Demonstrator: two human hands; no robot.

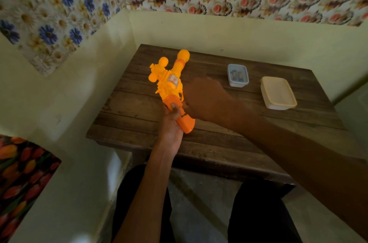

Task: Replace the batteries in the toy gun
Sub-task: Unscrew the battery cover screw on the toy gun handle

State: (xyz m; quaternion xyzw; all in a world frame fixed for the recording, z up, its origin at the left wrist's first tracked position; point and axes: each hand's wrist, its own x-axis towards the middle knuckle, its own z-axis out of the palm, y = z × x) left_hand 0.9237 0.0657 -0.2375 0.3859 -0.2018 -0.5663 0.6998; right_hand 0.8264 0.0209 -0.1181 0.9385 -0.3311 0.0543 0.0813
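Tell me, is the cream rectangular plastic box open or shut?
Shut: the cream rectangular plastic box has its lid seated flat on top, hiding any contents.

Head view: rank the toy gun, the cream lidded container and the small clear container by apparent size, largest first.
1. toy gun, clearly largest
2. cream lidded container
3. small clear container, slightly farther back

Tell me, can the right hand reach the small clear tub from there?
Probably yes: only bare table lies between the right hand and the tub, though it is busy at the toy gun.
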